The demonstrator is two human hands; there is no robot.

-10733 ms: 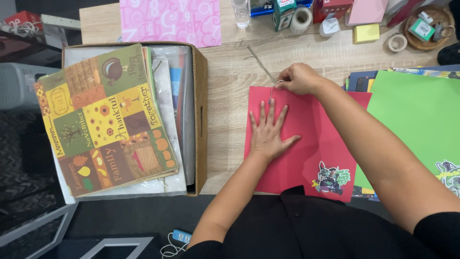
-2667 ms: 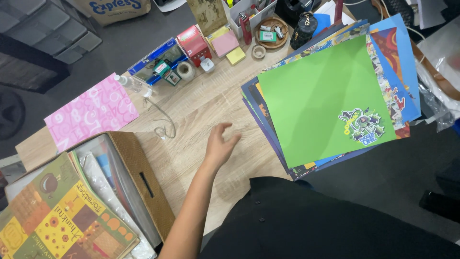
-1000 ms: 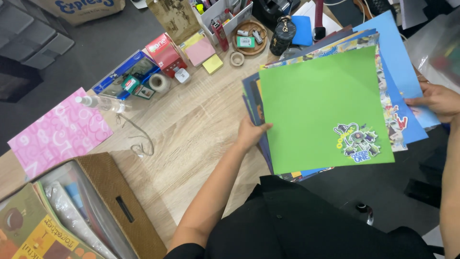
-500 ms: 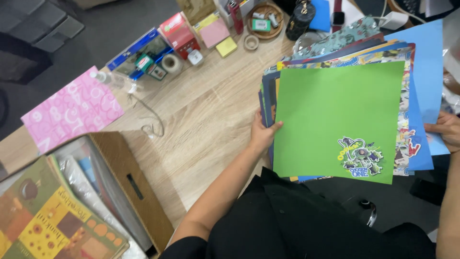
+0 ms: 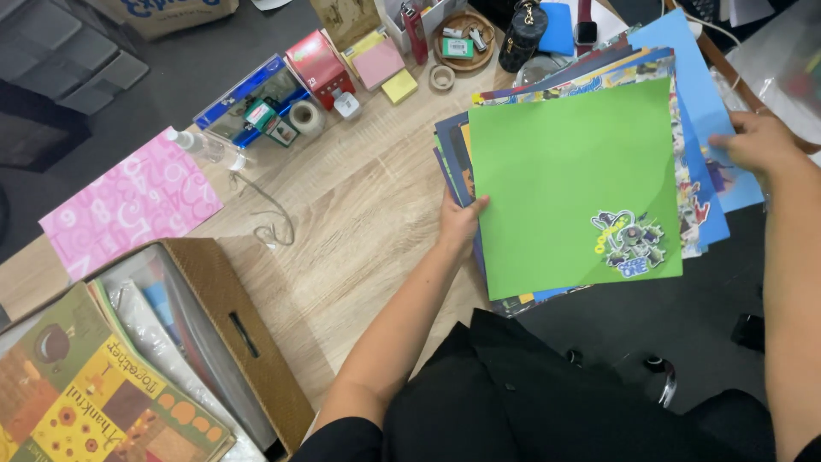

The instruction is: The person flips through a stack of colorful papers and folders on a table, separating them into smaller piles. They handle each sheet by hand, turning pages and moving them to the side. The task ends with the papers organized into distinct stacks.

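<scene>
Far left near corner, you've got a patterned booklet lying over a cardboard box stuffed with plastic sleeves. Just past that, further away, a pink sheet lies flat on the wood table, and a thin cord loops beside it. Along the far edge there's a clutter row: a clear case, a tape roll, a red box, pink and yellow sticky notes, then a small round tray with bits in it and a dark pouch.

Now the middle: your left hand is pinching the left edge of the paper stack, thumb on top of the green sheet, the other fingers tucked underneath so you can't really see them. The stack hangs half over the near table edge, above your lap, not lying flat on the wood. Top sheet is plain green with a little cartoon sticker near its near right corner. Under it, printed and blue sheets fan out to the far and right side.

Far right, your right hand grips the right side of the fan, fingers curled onto a blue sheet, thumb side hidden. A clear plastic bag sits just beyond it.
</scene>
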